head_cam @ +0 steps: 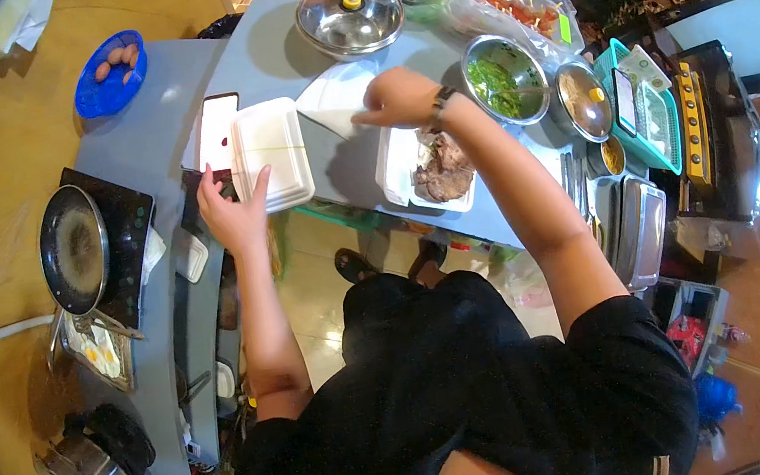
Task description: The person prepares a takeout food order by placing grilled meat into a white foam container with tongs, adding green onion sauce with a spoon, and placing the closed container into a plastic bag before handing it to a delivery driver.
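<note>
My left hand (232, 211) is at the near left corner of a closed white takeaway box (275, 176), its thumb over the lid. A thin yellowish band (264, 150) crosses the lid. My right hand (400, 98) is curled above the table, beside a pale, thin sheet or bag (334, 100). Whether it grips that sheet cannot be made out. Below this hand lies an open white takeaway box (395, 169) with browned meat (445, 169) in its right half; my forearm covers part of it. A phone with a bright screen (211, 134) lies left of the closed box.
A lidded steel bowl (350, 35), a bowl of chopped greens (493, 84) and bagged skewers (523, 9) stand farther back. At left are a frying pan (76, 250), fried eggs on a tray (101, 353) and a blue egg basket (85, 90). Teal baskets (662, 129) stand right.
</note>
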The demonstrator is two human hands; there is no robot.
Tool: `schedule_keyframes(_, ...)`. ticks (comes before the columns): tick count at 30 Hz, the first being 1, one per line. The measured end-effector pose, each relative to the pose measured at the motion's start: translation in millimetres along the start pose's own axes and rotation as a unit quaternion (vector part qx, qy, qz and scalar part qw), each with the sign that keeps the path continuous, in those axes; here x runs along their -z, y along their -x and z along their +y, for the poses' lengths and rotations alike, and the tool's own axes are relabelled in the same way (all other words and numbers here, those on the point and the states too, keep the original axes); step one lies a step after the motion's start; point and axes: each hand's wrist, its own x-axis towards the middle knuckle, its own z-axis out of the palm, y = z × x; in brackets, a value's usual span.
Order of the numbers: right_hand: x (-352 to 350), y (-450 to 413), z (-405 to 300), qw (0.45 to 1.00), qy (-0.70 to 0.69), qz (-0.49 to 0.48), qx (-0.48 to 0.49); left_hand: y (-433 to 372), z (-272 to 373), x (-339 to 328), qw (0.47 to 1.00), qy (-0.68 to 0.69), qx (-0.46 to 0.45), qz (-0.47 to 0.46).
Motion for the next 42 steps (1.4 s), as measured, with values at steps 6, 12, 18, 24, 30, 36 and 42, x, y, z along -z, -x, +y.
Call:
schedule_keyframes(6,6,75,29,0.992,-0.047,0.115,0.002,173,65,-47,0.767,0.457,0.267,-0.363)
schedule_keyframes(12,-65,145,77,0.98,0.055,0.192,0.013,179,116,-96,0.793,0.371,0.316,-0.366)
schedule_keyframes(18,-93,164,84,0.942,-0.114,0.314,0.013,183,140,-112,0.815,0.364,0.329,-0.309)
schedule_keyframes(24,-85,171,107,0.938,-0.193,0.287,0.03,183,168,-106,0.755,0.462,0.386,-0.26)
schedule_keyframes(30,-46,197,106,0.91,-0.28,0.297,-0.074,157,144,-55,0.695,0.505,0.38,-0.343)
schedule_keyframes(36,-26,207,86,0.638,-0.739,0.1,-0.195,171,144,-58,0.564,0.678,0.306,-0.357)
schedule_keyframes(42,56,181,154,0.973,-0.191,0.044,-0.124,148,185,-80,0.361,0.832,0.306,-0.29)
